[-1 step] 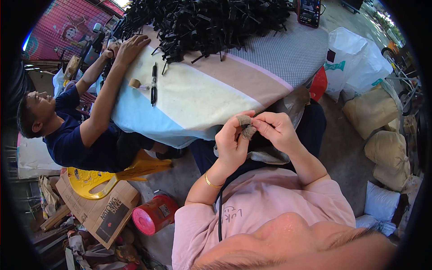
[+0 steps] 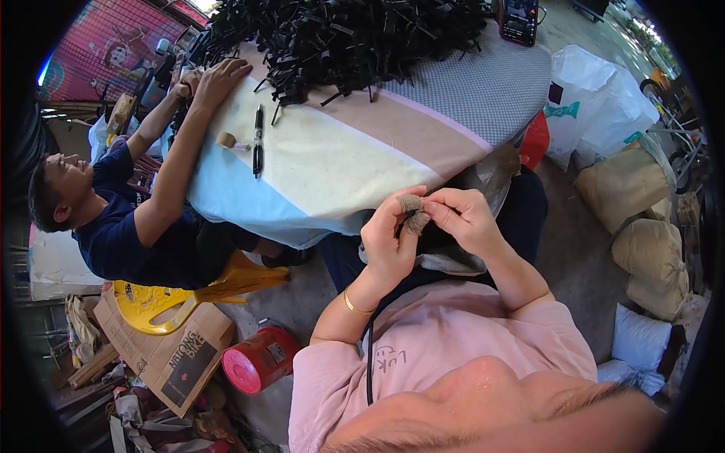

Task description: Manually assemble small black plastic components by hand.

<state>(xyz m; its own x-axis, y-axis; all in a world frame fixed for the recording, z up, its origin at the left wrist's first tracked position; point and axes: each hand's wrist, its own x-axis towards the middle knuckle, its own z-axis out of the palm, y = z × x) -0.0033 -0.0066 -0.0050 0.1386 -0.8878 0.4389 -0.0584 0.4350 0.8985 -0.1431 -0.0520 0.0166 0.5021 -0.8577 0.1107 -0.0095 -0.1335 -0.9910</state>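
Filling the upper middle of the view, a rounded table under a striped blue, cream, brown and grey cloth (image 2: 317, 170) is the landmark; a person in a navy short-sleeved shirt (image 2: 113, 223) sits at its left side, forearms against its edge. A heap of thin black strip-like pieces (image 2: 340, 49) covers its far part, a white plastic bag (image 2: 596, 98) stands right of it, and a round red bucket (image 2: 260, 361) sits off its near left. Just before its near edge, the left hand (image 2: 387, 241) has curled fingers, two wearing grey-brown fabric wrappings (image 2: 409, 203); the right hand (image 2: 464, 219) brings thumb and forefinger together against those wrapped tips, though whether either hand grips anything I cannot tell. A black pen (image 2: 258, 143) and a small tan roll (image 2: 226, 140) lie on the table's left part.
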